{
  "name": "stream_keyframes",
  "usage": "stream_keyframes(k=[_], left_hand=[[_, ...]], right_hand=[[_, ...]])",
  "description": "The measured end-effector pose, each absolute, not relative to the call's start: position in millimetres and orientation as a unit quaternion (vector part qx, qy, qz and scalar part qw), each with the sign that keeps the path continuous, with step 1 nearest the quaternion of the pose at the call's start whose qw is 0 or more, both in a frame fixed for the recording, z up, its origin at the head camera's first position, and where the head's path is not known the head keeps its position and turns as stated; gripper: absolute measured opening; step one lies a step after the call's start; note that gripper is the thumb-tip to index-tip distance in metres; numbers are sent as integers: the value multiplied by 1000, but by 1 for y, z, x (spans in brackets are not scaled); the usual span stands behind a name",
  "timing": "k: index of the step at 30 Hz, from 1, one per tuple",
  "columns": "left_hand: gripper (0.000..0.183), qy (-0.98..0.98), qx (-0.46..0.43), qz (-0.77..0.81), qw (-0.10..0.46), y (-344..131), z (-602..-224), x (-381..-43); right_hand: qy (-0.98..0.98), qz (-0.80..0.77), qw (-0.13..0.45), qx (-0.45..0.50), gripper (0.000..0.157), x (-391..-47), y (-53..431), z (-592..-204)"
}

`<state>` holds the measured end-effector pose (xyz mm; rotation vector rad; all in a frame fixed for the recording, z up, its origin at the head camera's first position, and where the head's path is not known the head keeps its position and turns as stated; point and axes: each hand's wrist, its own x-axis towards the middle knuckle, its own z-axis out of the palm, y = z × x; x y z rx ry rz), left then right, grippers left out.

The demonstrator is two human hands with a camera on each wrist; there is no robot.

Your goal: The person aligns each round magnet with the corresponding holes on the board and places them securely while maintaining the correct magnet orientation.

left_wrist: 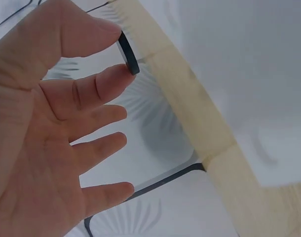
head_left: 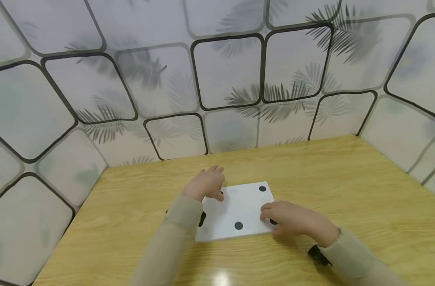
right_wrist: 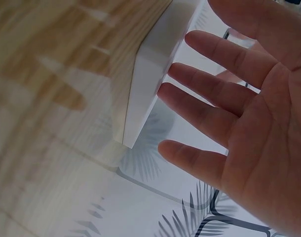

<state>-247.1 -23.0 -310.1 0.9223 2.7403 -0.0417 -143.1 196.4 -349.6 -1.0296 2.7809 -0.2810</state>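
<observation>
A white rectangular board [head_left: 226, 212] lies on the wooden table, with black round discs on its face, one at the far right corner [head_left: 262, 188] and one near the front edge [head_left: 238, 225]. My left hand [head_left: 207, 183] is over the board's far left corner. It pinches a thin black disc [left_wrist: 128, 53] on edge between thumb and index finger, the other fingers spread loosely. My right hand [head_left: 292, 218] rests at the board's right side with relaxed, extended fingers [right_wrist: 205, 111]. Its fingertips are right at the board's edge, beside another black disc [head_left: 273, 221] partly hidden by them.
The wooden table [head_left: 310, 171] reaches back to patterned curtain-like walls [head_left: 228, 71] on the far and both lateral sides. A black wrist strap [head_left: 319, 255] shows at the right sleeve. A small dark spot peeks out left of the left sleeve [head_left: 179, 222].
</observation>
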Motion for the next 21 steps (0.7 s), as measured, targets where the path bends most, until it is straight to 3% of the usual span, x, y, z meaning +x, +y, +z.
stream_keyframes(k=[21], left_hand=[[16,944,292,-74,135,19,-338,-270]], right_hand=[[932,-87,86,-342,29,-145,196,-351]])
